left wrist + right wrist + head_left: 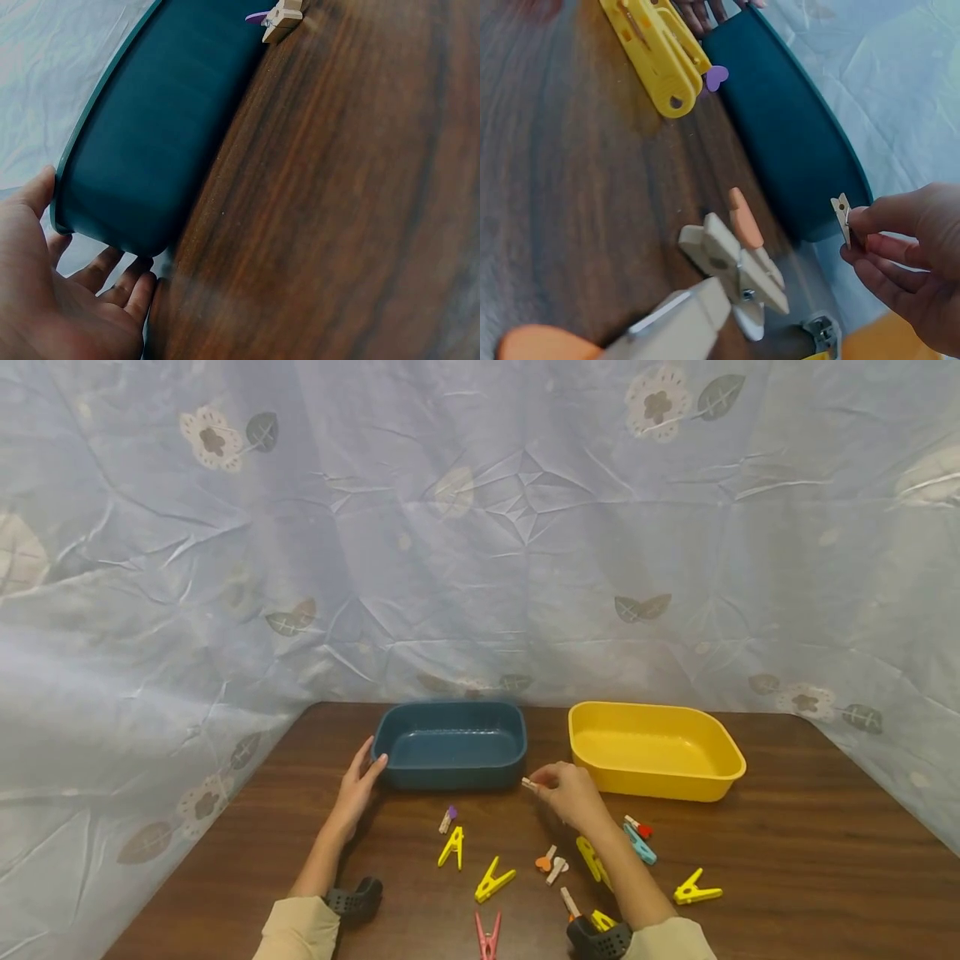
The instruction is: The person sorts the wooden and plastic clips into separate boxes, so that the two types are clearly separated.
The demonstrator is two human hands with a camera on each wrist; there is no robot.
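Note:
My left hand (356, 789) touches the left end of a dark teal bin (450, 777), its thumb by the rim and the fingers along the end wall in the left wrist view. A small wooden clothespin (842, 217) is pinched between the thumb and fingers of my right hand (573, 797), close to the teal bin's right front corner. To the right of it stands a yellow bin (660, 783). In front of the teal bin lies a wooden clothespin with a purple heart (448, 818). Wooden clothespins with orange (544, 862) and white (558, 868) hearts lie below my right hand.
Yellow plastic clothespins (492, 881) are scattered over the brown wooden table (795, 827). A pink clothespin (487, 935) lies at the front. Beside my right forearm are a light blue clothespin (640, 843) and a red-heart clothespin (639, 828). A patterned curtain (480, 568) hangs behind the bins.

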